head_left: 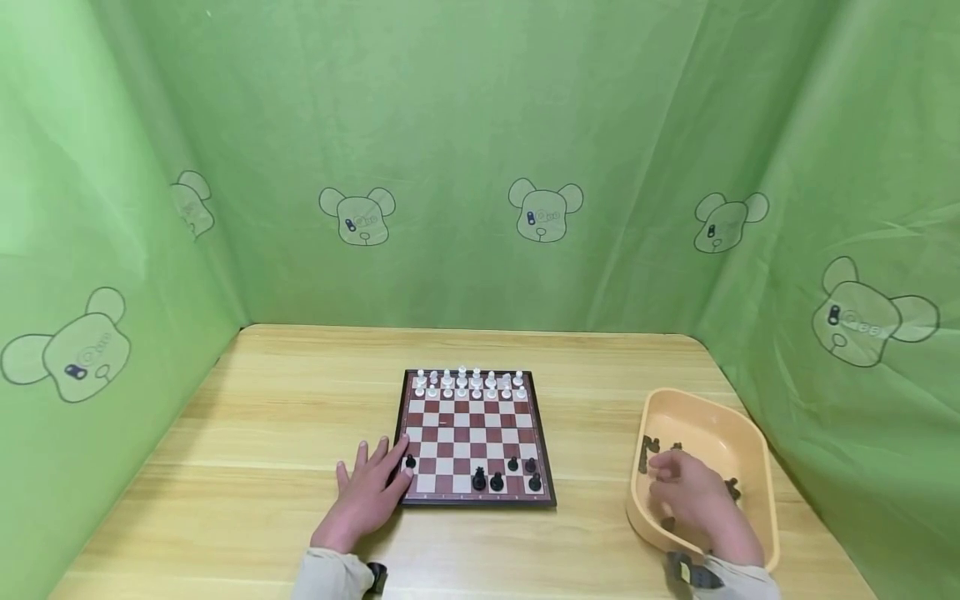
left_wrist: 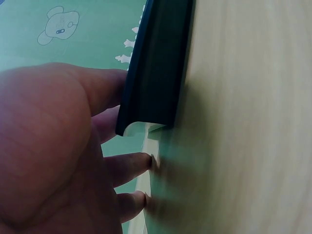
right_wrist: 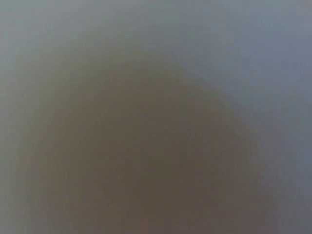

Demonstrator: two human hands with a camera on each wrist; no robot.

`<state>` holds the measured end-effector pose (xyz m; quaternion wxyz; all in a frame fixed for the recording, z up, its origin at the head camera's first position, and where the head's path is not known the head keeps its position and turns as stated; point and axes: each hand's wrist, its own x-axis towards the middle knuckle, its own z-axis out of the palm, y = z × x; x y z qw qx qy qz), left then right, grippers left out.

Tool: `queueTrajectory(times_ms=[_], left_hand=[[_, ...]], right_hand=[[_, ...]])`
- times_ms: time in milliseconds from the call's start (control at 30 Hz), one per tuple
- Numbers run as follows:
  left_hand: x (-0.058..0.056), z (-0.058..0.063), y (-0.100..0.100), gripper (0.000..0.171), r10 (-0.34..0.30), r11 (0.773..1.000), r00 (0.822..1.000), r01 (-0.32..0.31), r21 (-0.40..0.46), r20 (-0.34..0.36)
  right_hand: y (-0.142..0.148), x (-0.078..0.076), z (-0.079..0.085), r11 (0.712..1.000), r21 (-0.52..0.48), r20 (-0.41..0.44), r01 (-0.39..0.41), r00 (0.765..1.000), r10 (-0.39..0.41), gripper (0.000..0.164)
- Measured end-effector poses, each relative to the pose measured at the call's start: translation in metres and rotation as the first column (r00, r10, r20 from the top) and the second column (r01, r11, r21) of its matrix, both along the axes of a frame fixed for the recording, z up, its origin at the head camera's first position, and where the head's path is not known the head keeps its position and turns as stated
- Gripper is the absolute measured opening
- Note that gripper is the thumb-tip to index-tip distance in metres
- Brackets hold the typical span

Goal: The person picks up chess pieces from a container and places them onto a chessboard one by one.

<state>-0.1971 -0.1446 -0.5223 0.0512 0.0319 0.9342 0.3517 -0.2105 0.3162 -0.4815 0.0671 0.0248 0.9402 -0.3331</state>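
A chessboard (head_left: pixel 460 454) with red and white squares lies on the table. White chess pieces (head_left: pixel 477 384) fill its two far rows. On the near rows stand several black pieces, among them a black king (head_left: pixel 478 478) and a black pawn (head_left: pixel 410 461) at the left. My left hand (head_left: pixel 365 493) rests spread at the board's left side, thumb and forefinger on its edge, the other fingertips down on the table. Inside an orange tray (head_left: pixel 759 467), my right hand (head_left: pixel 692 493) reaches among black pieces (head_left: pixel 732 488) with bent fingers. Whether it pinches one is hidden.
The wooden table (head_left: pixel 262 433) carries the board in the middle and the tray at the right. Green curtains (head_left: pixel 450 275) with bear-head drawings enclose it at the back and both sides. The right wrist view is only a blur.
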Motion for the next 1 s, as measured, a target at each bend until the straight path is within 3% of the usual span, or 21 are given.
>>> queueTrajectory(times_ms=[200,400,500,633,800,1000], left_hand=[[-0.001,0.002,0.000,0.055,-0.001,1.000,1.000,0.001,-0.001,-0.003],[-0.001,0.002,0.000,0.055,-0.001,1.000,1.000,0.001,-0.004,-0.010],[-0.001,0.001,0.000,0.056,-0.001,1.000,1.000,0.001,-0.002,-0.010],[-0.001,0.001,0.000,0.056,0.002,1.000,1.000,-0.002,0.004,-0.006],[0.000,0.002,0.000,0.055,0.001,1.000,1.000,-0.001,0.001,0.001],[0.001,0.003,0.000,0.055,0.002,1.000,1.000,-0.002,-0.001,0.001]], right_hand=[[-0.003,-0.003,0.003,0.999,0.022,-0.170,0.044,0.985,-0.040,0.043],[-0.007,-0.002,0.003,0.999,0.002,-0.261,0.040,0.965,-0.038,0.043],[-0.009,-0.002,0.003,0.998,-0.022,-0.350,0.067,0.934,-0.070,0.044],[-0.011,-0.002,0.002,0.992,-0.083,-0.472,0.100,0.873,-0.127,0.048],[-0.016,-0.003,0.003,0.979,-0.176,-0.562,0.100,0.807,-0.184,0.049],[-0.027,-0.002,0.006,0.967,-0.239,-0.609,0.090,0.762,-0.221,0.048]])
